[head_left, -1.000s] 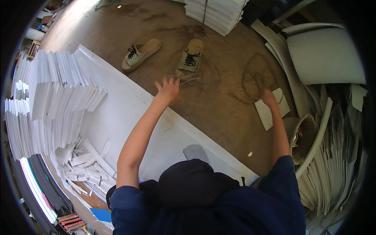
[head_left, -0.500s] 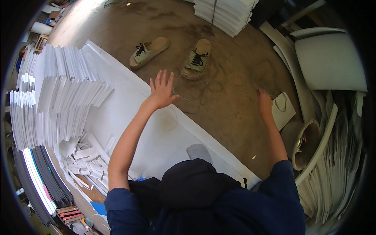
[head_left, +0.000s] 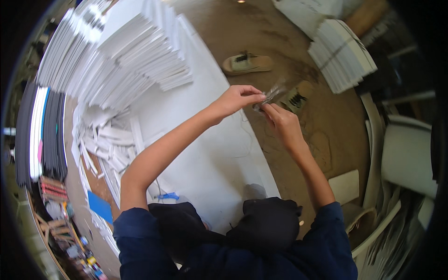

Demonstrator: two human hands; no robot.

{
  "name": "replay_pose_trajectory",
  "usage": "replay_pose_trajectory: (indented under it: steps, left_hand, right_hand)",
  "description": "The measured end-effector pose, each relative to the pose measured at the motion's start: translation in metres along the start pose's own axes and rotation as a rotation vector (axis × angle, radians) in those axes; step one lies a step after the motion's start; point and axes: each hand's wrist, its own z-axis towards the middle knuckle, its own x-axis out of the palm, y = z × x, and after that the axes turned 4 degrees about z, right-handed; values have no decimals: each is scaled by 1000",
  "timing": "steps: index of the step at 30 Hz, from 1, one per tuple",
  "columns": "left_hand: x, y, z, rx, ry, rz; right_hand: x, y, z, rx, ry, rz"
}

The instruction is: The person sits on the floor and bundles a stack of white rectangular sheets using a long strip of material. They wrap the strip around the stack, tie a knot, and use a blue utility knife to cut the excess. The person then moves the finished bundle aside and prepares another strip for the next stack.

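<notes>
Above the right edge of a large white sheet, my two hands meet with their fingers pinched closed. Between them is a small bunch of thin greyish strands, blurred, with wispy ends pointing away from me. My left hand grips it from the left, and my right hand grips its near end. What the strands are made of is not plain. Just beyond my fingers, on the brown floor, lies a slipper with black laces; its mate lies farther off to the left.
Tall stacks of white sheets stand at the far left, with white offcuts heaped nearer. A blue-handled tool lies near my left knee. At the far right is a tied white stack; rolled sheeting stands at the right.
My spread left hand has come off the white sheet and closed. My right hand has come from the floor at the right to meet it, with the strands between them. The view has turned left.
</notes>
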Motion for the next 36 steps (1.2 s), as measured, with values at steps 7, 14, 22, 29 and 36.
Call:
replay_pose_trajectory:
  steps: [7,14,22,29,36]
  left_hand:
    - [-42,95,-106,-574,-228,-304]
    - [-49,182,-181,-308,-516,-1018]
    - [-74,255,-239,-193,-942,-1100]
    - [-113,312,-397,-319,-1365,-708]
    - [-71,267,-385,-527,-1085,-152]
  right_hand:
    - [109,66,18,-390,269,94]
    - [179,94,-17,-337,569,315]
    - [174,16,-10,119,704,194]
    - [110,-140,25,311,702,-314]
    - [168,-1,97,-35,1007,-189]
